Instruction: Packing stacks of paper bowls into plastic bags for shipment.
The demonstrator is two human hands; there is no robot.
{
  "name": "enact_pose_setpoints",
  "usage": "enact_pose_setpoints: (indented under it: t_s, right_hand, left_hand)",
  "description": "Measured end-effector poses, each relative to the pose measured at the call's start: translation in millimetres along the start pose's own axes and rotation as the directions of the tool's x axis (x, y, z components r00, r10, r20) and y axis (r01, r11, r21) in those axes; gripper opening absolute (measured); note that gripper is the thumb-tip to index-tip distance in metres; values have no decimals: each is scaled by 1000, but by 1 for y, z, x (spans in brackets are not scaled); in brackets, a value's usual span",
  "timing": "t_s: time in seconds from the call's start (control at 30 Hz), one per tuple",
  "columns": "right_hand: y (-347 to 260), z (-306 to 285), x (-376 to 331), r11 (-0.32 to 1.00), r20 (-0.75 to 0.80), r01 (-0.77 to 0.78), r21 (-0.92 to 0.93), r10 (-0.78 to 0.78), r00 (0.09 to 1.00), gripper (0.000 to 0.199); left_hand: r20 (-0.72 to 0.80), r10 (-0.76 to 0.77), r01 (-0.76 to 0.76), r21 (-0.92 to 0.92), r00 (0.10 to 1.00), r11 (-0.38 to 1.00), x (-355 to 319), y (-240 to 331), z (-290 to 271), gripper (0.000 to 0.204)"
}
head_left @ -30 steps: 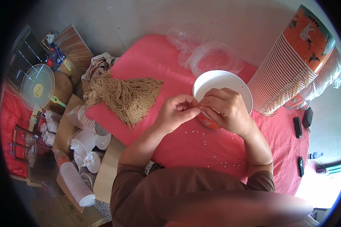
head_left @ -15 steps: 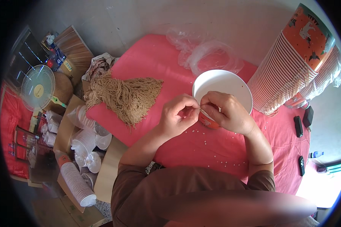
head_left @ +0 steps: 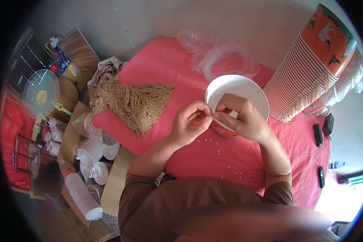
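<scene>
One left hand (head_left: pixel 189 124) and one right hand (head_left: pixel 246 120), each grip pinching closed, anything held too small to tell, one unstacked bucket (head_left: pixel 232 86) standing beyond, one cord bundle (head_left: pixel 135 104) lying leftward

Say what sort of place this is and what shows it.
Probably a home or small workshop room used for handwork: a red-covered table holds tan cords and a tall stack of nested tubs, and an open cardboard box beside it holds plastic-wrapped cup stacks.
</scene>
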State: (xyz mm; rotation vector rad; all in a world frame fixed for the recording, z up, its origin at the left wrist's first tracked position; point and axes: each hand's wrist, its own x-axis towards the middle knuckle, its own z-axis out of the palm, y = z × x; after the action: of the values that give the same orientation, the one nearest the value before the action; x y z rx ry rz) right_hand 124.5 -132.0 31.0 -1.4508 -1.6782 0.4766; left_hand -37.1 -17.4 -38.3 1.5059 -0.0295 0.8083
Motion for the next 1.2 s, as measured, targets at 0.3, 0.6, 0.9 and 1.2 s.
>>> enact_pose_setpoints:
  t_s: [0.3, 0.6, 0.9, 1.2]
  right_hand:
    - [-9, 9, -3, 965, -94, 151, -214, -174, 980, 16]
    - [-3, 8, 1, 893, -94, 348, -286, -387, 917, 23]
    - [-5, 9, 1, 896, -160, 336, -290, -392, 906, 22]
    - [-4, 9, 2, 863, -201, 339, -376, -432, 879, 17]
  left_hand:
    - [-50, -170, 159, -174, 984, 972, 1, 3, -1, 8]
    - [102, -383, 378, -515, 918, 769, 5, 5, -7, 7]
    - [41, -343, 308, -552, 938, 775, 4, 0, -5, 8]
    - [-41, -217, 187, -373, 975, 909, 4, 1, 0, 11]
